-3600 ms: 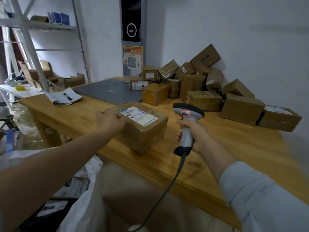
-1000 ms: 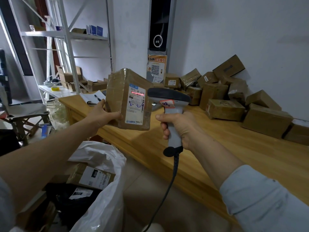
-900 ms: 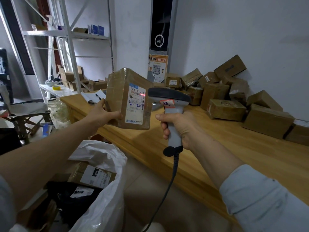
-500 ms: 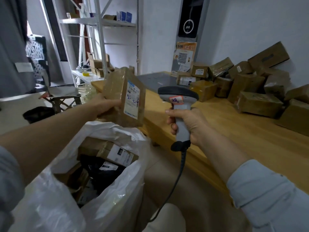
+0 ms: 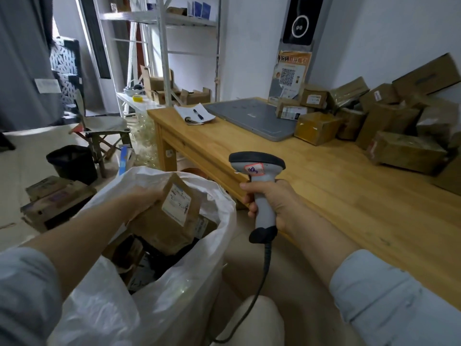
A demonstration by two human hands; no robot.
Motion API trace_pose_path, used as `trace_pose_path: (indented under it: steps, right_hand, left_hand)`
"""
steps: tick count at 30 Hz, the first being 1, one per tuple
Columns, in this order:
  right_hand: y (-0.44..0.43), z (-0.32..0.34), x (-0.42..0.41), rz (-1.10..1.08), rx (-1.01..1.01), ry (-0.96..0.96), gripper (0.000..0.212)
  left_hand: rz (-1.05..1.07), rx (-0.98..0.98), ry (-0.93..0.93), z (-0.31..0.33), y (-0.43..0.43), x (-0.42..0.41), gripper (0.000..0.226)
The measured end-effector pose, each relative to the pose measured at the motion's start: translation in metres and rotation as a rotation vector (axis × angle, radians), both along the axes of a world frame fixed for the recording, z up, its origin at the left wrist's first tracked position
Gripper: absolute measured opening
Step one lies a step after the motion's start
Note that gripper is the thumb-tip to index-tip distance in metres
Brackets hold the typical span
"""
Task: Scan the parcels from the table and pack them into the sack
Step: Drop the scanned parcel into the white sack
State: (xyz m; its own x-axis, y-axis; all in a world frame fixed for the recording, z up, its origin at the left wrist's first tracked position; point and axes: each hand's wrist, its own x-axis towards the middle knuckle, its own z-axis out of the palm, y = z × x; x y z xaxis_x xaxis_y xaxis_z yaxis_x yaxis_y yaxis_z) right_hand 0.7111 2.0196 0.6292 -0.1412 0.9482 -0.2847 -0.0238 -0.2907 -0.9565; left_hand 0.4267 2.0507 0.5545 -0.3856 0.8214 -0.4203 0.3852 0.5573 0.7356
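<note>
My left hand (image 5: pixel 147 199) grips the parcel (image 5: pixel 172 216), tilted, label up, long axis slanting down into the sack (image 5: pixel 174 290) mouth right below; my right hand (image 5: pixel 272 203) clenches the scanner (image 5: pixel 258 176) beside the table (image 5: pixel 349 196)

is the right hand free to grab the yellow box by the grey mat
Probably not yet: the right hand grips the scanner. The way itself looks free, only bare table before the yellow box.
</note>
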Motion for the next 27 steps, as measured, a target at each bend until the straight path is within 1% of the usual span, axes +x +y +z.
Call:
trace_pose_path:
  steps: [1, 3, 6, 8, 12, 15, 17, 23, 27]
  right_hand:
    - [0.001, -0.001, 0.002, -0.007, -0.009, 0.003, 0.015]
    - [0.004, -0.002, 0.006, -0.027, -0.019, 0.017, 0.014]
    - [0.008, -0.003, 0.015, -0.070, -0.027, 0.034, 0.014]
    - [0.012, -0.003, 0.025, -0.108, -0.039, 0.057, 0.013]
    - [0.018, 0.002, 0.057, -0.186, -0.049, 0.126, 0.012]
    - [0.020, 0.006, 0.088, -0.242, -0.040, 0.196, 0.012]
    - [0.022, 0.009, 0.110, -0.282, -0.037, 0.244, 0.012]
    - [0.028, 0.023, 0.192, -0.450, -0.029, 0.379, 0.012]
    - [0.034, 0.031, 0.254, -0.583, -0.037, 0.442, 0.016]
  left_hand:
    - [0.017, 0.015, 0.051, -0.007, 0.003, 0.004, 0.062]
    - [0.034, -0.008, 0.170, -0.017, 0.011, 0.013, 0.053]
    - [0.008, 0.050, 0.368, -0.010, 0.026, 0.037, 0.066]
    - [-0.072, 0.103, 0.416, 0.003, 0.036, 0.061, 0.071]
    - [-0.222, 0.276, 0.333, 0.029, 0.055, 0.117, 0.064]
    - [-0.311, 0.294, 0.350, 0.046, 0.064, 0.161, 0.072]
    - [-0.347, 0.322, 0.325, 0.057, 0.072, 0.195, 0.074]
    - [-0.582, 0.478, 0.237, 0.083, 0.094, 0.311, 0.070]
    - [-0.734, 0.519, 0.223, 0.092, 0.108, 0.385, 0.068]
